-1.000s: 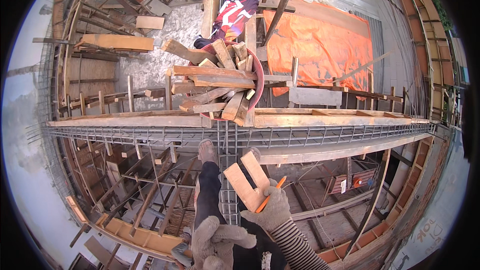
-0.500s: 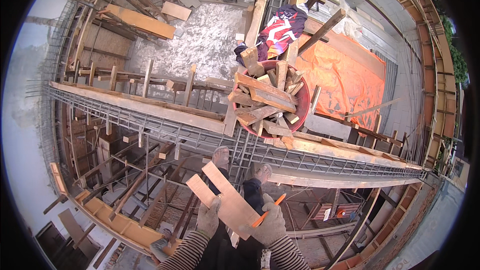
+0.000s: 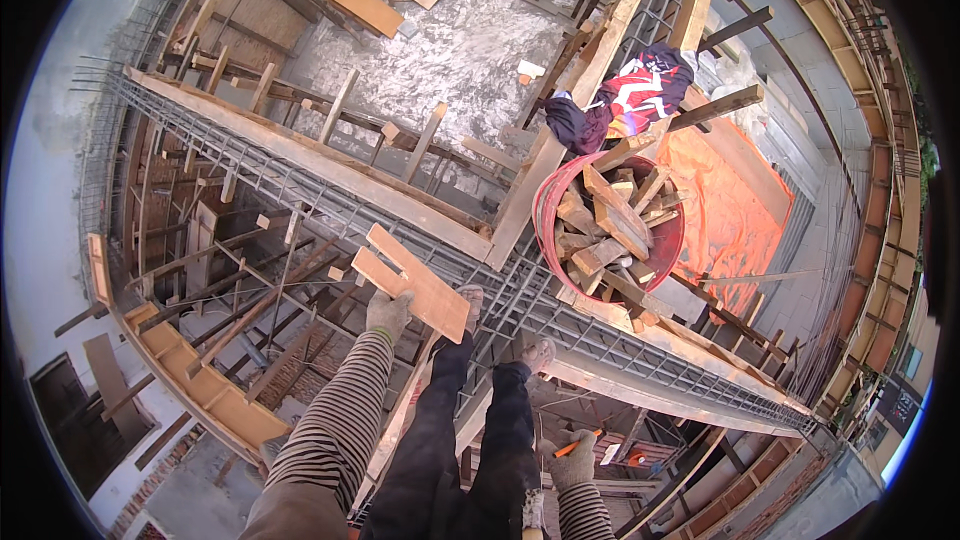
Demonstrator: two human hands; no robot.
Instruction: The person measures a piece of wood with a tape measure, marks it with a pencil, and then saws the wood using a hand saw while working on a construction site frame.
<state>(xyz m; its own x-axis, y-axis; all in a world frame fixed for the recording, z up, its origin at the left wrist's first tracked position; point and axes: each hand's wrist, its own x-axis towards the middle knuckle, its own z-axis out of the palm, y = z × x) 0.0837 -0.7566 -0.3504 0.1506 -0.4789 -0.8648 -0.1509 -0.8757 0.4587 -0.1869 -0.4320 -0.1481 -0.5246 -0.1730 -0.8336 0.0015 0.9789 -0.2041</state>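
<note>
My left hand [image 3: 388, 314], in a grey work glove, grips a flat wooden board piece [image 3: 432, 298] by its near left edge. A slot at the piece's far left end gives it two prongs; whether it is one board or two laid together I cannot tell. It is held out in front of my left leg, above the rebar beam. My right hand [image 3: 572, 464], also gloved, is lower right beside my right leg. Its fingers are closed round a slim orange stick-like tool [image 3: 578, 444], too small to name surely.
My shoes [image 3: 537, 355] stand at the crossing of rebar cages [image 3: 520, 285] between timber forms. Ahead right sits a red tub [image 3: 548, 202] of wood offcuts, with a dark printed cloth [image 3: 640, 90] behind it. Below are props, open gaps and an orange tarp [image 3: 740, 210].
My hands have moved apart: the left carries the board forward and left, the right has dropped to the lower right with the orange tool. The view has turned, so the tub appears further right.
</note>
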